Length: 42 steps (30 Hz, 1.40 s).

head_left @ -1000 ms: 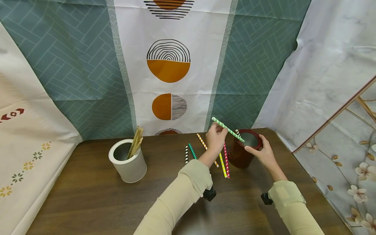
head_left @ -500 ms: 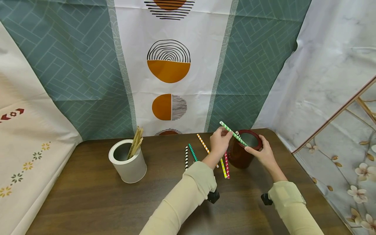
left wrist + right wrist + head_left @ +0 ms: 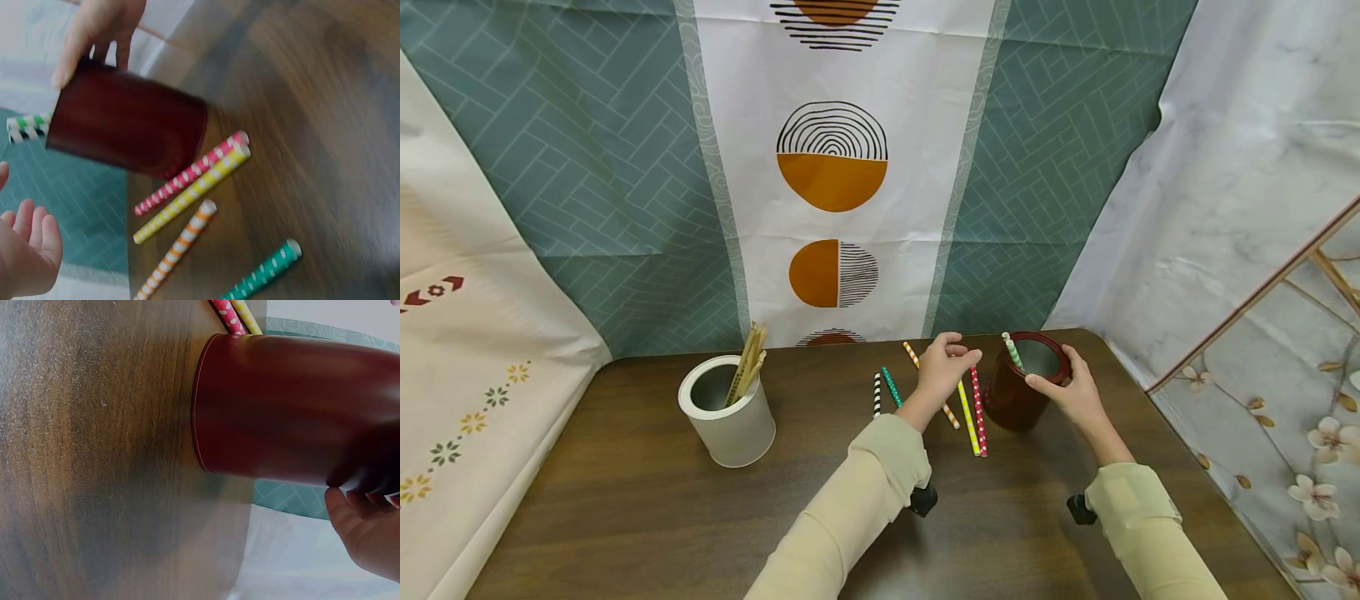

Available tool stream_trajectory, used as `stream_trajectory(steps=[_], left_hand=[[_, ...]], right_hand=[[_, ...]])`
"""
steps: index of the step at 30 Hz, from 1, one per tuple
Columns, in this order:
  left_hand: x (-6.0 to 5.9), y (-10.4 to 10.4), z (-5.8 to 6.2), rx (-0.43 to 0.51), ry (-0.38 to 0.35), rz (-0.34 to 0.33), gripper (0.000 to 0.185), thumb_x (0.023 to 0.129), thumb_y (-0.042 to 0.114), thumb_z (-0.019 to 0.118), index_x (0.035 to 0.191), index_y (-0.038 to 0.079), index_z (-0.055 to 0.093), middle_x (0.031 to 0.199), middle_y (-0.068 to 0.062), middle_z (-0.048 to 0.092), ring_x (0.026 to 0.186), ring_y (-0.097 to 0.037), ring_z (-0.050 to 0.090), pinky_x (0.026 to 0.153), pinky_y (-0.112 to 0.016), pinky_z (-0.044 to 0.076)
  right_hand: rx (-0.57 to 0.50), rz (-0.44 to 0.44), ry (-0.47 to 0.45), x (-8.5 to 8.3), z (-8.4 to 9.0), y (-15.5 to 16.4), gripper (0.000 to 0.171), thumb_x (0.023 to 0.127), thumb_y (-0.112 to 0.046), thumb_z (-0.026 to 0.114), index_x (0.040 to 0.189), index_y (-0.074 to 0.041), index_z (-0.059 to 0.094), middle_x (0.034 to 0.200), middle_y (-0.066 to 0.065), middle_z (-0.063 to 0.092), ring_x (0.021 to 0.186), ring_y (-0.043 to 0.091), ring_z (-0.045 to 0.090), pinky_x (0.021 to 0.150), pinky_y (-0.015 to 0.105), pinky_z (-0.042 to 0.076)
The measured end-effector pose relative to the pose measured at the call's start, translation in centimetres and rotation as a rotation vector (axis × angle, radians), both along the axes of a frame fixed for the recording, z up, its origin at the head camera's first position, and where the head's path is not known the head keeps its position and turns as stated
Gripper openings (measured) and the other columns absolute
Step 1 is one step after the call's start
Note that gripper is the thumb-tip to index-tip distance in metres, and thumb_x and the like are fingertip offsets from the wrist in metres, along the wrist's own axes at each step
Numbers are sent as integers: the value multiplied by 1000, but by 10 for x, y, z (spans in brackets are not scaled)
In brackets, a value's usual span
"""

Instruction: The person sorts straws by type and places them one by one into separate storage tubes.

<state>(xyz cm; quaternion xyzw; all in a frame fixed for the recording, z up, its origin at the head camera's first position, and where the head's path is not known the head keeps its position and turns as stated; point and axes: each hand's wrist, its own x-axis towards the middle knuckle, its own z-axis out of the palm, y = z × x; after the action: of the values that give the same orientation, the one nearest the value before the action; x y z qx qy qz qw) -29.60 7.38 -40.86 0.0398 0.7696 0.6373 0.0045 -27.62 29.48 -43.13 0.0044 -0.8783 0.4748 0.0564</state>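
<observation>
A dark red cylindrical pot (image 3: 1018,392) stands at the right of the table. My right hand (image 3: 1075,396) holds it by the rim, thumb on the near side and fingers on the far right side. Leaning inside the pot are a green-striped paper straw (image 3: 39,120) and a black-and-white one (image 3: 28,134). To the pot's left, my left hand (image 3: 942,371) hovers over the straws with its fingers loosely extended and nothing in them. Below it lie a pink dotted straw (image 3: 977,412), a yellow straw (image 3: 968,421), an orange-striped straw (image 3: 951,415), a teal straw (image 3: 891,386) and a black-striped straw (image 3: 877,395).
A white pot (image 3: 737,433) with several tan sticks (image 3: 748,362) leaning in it stands on the left of the wooden table (image 3: 625,517). Patterned cloth (image 3: 865,192) hangs behind the table, and flowered cloth (image 3: 1262,400) borders its right edge.
My left hand moved right with the green-striped straw, let it go into the dark red pot, then drew back left. My right hand stayed on the rim.
</observation>
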Motion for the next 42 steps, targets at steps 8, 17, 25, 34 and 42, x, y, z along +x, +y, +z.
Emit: stream_trajectory(steps=[8,17,25,34,42], left_hand=[[-8,-32,-19,-66,10,75,33,81,25,62,111,11,57,94,-6,62,80,-17,58,63,-23,46],[-14,-63,-48,-82,13,191,24,80,21,64,98,5,62,83,-9,63,71,-15,56,57,-22,42],[-16,-84,-70,-73,-60,305,23,79,20,66,96,6,63,80,-7,62,66,-16,58,55,-22,42],[-11,-99,-87,-207,-37,369,21,76,15,67,92,2,63,80,-10,65,73,-21,58,62,-28,44],[-7,-107,-100,-448,17,266,20,74,11,69,92,4,62,81,-8,62,73,-20,54,66,-31,43]], right_hand=[[0,2,-2,1,1,0,90,80,-34,63,142,-3,5,140,25,17,122,40,29,92,48,33],[1,1,0,1,1,0,89,80,-33,63,142,-3,6,140,26,17,122,39,29,92,48,33],[3,4,-8,1,1,0,88,80,-33,63,141,-2,6,139,26,18,120,37,31,91,45,34],[21,7,-6,0,2,0,88,81,-33,62,141,-2,6,139,26,18,120,38,31,89,44,35],[21,8,-6,1,1,1,87,81,-33,61,141,-2,6,139,26,18,120,38,32,90,45,34]])
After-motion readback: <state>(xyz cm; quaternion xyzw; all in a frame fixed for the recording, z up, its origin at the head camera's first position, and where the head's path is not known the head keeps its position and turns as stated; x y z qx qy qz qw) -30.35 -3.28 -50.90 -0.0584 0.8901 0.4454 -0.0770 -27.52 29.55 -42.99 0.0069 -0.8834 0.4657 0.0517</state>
